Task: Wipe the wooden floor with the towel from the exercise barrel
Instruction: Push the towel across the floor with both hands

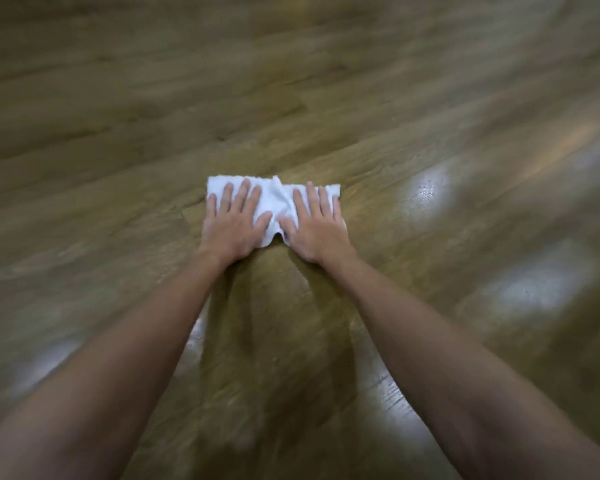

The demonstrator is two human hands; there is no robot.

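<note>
A small white towel [277, 199] lies spread on the wooden floor [291, 98], bunched into a ridge at its middle. My left hand [232, 220] presses flat on the towel's left half, fingers straight and spread. My right hand [314, 226] presses flat on the right half in the same way. Both arms reach forward from the bottom of the view. The exercise barrel is out of view.
Brown wood planks fill the whole view, blurred toward the edges. Bright glossy reflections [426, 192] show on the floor to the right and at the lower left.
</note>
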